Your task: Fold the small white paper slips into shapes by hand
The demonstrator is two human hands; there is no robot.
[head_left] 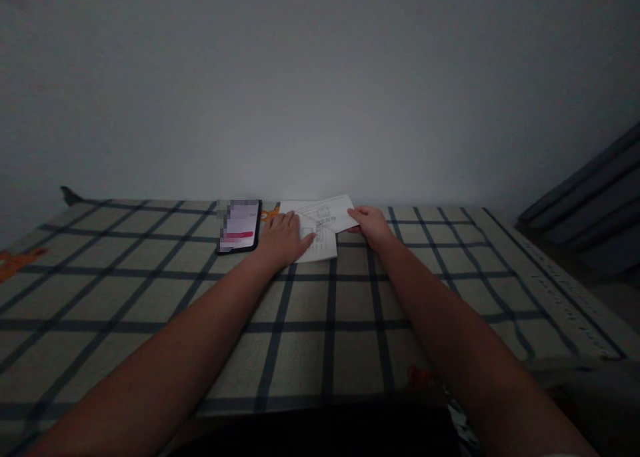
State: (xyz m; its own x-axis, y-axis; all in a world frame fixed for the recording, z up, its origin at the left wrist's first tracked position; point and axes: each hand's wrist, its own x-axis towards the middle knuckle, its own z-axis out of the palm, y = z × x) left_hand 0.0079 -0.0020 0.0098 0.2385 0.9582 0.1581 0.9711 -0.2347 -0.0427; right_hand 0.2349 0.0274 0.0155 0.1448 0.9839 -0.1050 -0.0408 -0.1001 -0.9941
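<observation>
Steadying paper on the checked cloth: a flat left palm and a light right pinch should prevent creases.
Left hand: open, fingers slightly spread, resting on the lower paper's left part.
Right hand: thumb and fingers clamped on the upper paper's right end.
Upper paper: slanting across the lower paper, near the far edge.
Phone: just left of the left hand.
Wall: far.

1. Seemingly a room in a home: the checked cloth bears orange figures and lettering.
2. Beyond the cloth, a plain wall.
3. Right of the cloth, a dark ridged surface, too dim to identify.
</observation>
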